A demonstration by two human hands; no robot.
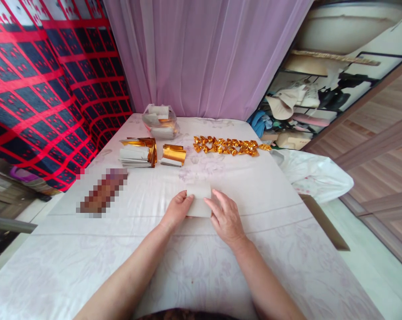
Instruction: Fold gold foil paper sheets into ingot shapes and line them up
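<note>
Head view: both my left hand (176, 210) and right hand (225, 216) pinch one unfolded sheet (198, 200), folded gold pieces (226, 146) lined up beyond, stacks (138, 153) unused.

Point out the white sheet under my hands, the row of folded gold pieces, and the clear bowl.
White sheet (198, 195): head view, bare upper part between the hands.
Row of folded gold pieces (226, 146): head view, middle of the row.
Clear bowl (161, 129): head view, front wall.
</note>
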